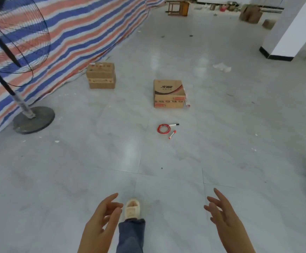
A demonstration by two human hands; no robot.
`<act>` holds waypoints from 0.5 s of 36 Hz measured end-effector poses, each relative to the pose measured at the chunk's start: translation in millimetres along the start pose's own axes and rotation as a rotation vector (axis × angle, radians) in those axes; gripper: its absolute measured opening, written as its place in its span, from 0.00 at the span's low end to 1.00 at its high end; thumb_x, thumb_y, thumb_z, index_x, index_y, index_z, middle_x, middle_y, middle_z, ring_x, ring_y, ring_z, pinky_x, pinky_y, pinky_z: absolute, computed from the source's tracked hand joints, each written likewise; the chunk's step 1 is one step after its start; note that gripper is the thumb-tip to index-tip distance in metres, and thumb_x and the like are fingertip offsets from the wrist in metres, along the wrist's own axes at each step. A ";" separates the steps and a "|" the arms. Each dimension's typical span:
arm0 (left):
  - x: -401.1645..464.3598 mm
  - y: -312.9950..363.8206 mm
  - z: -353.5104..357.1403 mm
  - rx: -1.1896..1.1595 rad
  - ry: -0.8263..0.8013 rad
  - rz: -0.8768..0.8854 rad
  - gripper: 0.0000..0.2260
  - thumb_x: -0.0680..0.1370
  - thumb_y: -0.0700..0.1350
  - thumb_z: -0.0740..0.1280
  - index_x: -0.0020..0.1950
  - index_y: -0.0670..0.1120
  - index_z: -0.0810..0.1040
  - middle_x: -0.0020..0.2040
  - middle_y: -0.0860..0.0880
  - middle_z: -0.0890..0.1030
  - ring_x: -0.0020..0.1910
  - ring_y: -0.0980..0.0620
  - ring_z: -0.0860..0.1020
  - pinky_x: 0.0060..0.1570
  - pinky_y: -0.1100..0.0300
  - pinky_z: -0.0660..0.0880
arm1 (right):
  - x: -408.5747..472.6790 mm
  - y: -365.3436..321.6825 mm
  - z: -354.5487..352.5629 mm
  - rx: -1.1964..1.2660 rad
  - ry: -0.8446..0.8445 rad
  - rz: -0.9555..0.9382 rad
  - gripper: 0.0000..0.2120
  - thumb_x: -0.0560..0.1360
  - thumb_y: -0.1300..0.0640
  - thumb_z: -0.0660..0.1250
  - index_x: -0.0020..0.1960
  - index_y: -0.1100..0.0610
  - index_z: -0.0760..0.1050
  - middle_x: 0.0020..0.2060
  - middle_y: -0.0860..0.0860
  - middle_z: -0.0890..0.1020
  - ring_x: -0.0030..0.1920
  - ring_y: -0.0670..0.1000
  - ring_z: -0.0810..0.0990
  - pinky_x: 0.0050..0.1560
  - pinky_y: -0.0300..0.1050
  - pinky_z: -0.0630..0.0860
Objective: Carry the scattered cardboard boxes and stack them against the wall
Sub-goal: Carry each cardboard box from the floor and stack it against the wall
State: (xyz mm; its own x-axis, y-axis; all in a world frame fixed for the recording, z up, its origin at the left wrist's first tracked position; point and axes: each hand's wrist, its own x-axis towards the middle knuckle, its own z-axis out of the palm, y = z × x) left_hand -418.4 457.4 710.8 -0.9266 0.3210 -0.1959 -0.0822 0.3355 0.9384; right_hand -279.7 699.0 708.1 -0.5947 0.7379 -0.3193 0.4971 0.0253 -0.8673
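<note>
Both hands are held out low over the grey tiled floor with nothing in them: the left hand and the right hand are seen with fingers loosely spread and relaxed. Between them a cream slipper and a blue trouser leg are visible.

Ahead, two stacked cardboard boxes are set close to the foot of the striped tarpaulin that forms the left boundary. A printed cardboard box is left well apart from them, out on the open floor. Just in front of it a red skipping rope is coiled on the tiles.

At the left edge a pedestal fan is stood on its round base, beside the tarpaulin. A wide stretch of floor lies between the hands and the boxes. At the right a white pillar with a black skirting is seen, and further cardboard boxes and a wooden stool are placed at the far end.
</note>
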 end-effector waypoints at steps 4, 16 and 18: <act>89.8 17.3 12.8 0.034 -0.057 0.033 0.18 0.77 0.33 0.64 0.53 0.57 0.78 0.45 0.48 0.84 0.47 0.52 0.82 0.46 0.74 0.74 | 70.1 -21.7 19.1 0.054 0.063 0.038 0.19 0.78 0.58 0.62 0.67 0.46 0.67 0.55 0.44 0.78 0.53 0.49 0.80 0.64 0.59 0.71; 327.4 110.7 64.3 0.125 -0.257 0.117 0.16 0.78 0.36 0.64 0.56 0.56 0.76 0.48 0.57 0.82 0.47 0.60 0.80 0.49 0.72 0.74 | 253.5 -107.3 39.8 0.156 0.172 0.103 0.17 0.79 0.57 0.60 0.64 0.42 0.66 0.54 0.41 0.78 0.54 0.48 0.80 0.63 0.55 0.72; 356.8 117.9 85.1 0.132 -0.270 0.116 0.16 0.78 0.36 0.64 0.57 0.56 0.76 0.49 0.58 0.82 0.47 0.60 0.80 0.49 0.73 0.74 | 282.5 -109.5 33.5 0.142 0.173 0.133 0.17 0.78 0.55 0.60 0.65 0.42 0.65 0.54 0.39 0.77 0.53 0.46 0.80 0.64 0.54 0.72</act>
State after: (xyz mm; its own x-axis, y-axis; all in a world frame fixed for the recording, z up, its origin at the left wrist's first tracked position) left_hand -727.5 686.9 727.3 -0.7945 0.5815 -0.1750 0.0830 0.3895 0.9173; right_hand -523.3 882.1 700.1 -0.4068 0.8334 -0.3741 0.4626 -0.1652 -0.8711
